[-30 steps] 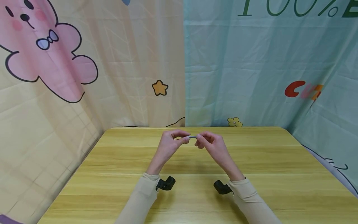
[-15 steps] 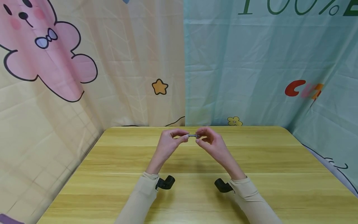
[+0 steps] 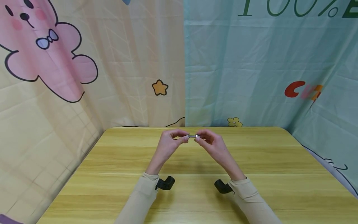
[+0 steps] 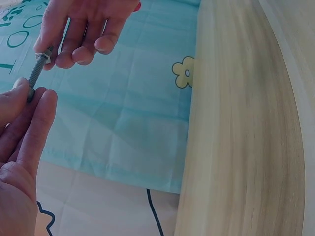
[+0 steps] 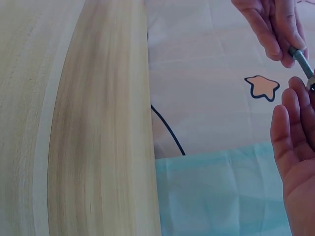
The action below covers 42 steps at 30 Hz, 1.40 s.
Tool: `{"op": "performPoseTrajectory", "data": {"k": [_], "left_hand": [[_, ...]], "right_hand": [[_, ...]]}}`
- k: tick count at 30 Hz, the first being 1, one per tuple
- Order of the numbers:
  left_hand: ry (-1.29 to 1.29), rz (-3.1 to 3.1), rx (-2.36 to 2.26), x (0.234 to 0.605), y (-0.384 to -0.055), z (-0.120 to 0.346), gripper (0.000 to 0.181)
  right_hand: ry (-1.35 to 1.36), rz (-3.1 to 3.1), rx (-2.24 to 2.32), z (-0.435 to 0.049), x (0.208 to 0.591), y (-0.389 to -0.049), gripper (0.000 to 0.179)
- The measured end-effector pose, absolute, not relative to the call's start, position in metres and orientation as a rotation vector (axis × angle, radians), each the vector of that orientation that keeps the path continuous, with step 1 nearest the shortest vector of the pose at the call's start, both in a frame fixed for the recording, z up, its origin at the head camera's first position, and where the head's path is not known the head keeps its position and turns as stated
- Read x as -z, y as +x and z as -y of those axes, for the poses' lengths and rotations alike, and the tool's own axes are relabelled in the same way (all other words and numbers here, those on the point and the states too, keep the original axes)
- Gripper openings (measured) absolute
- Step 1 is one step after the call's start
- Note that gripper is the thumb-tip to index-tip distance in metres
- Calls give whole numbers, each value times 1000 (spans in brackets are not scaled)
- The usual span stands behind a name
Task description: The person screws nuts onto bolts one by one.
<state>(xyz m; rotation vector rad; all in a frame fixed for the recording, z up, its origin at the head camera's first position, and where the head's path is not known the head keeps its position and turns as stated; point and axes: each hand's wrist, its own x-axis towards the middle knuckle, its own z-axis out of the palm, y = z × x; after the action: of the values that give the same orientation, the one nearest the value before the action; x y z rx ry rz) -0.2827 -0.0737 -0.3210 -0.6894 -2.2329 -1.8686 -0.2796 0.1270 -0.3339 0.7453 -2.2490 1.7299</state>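
Observation:
A grey metal bolt (image 4: pixel 37 72) is held level above the table, its threaded shank bridging the two hands. My left hand (image 3: pixel 169 141) pinches the bolt's head between thumb and fingers. At the other end of the shank sits a nut (image 4: pixel 47 55), seen small and bright in the head view. My right hand (image 3: pixel 213 144) has thumb and forefinger on this nut, while its other fingers are loosely bent below in the left wrist view. The right wrist view cuts off the nut at its right edge.
A wooden table (image 3: pixel 120 193) lies beneath both hands. Printed curtains (image 3: pixel 134 62) hang behind it and along its sides. Black wrist camera mounts (image 3: pixel 166 183) jut inward from both cuffs.
My right hand's thumb and fingers spread apart around the nut end half a second ago and have now come back together on the nut. The left hand stays in place, gripping the bolt.

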Motion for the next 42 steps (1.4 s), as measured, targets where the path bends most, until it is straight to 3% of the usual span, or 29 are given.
{"op": "performPoseTrajectory", "data": {"k": [6, 21, 42], "left_hand": [[-721, 2226, 1862, 322, -283, 73, 14], [-702, 2247, 1838, 321, -281, 74, 14], [-709, 2253, 1833, 319, -280, 73, 15]], "right_hand": [[721, 2283, -1682, -125, 331, -278, 14], [730, 2294, -1720, -126, 330, -275, 29], [702, 2282, -1744, -125, 331, -277, 15]]}}
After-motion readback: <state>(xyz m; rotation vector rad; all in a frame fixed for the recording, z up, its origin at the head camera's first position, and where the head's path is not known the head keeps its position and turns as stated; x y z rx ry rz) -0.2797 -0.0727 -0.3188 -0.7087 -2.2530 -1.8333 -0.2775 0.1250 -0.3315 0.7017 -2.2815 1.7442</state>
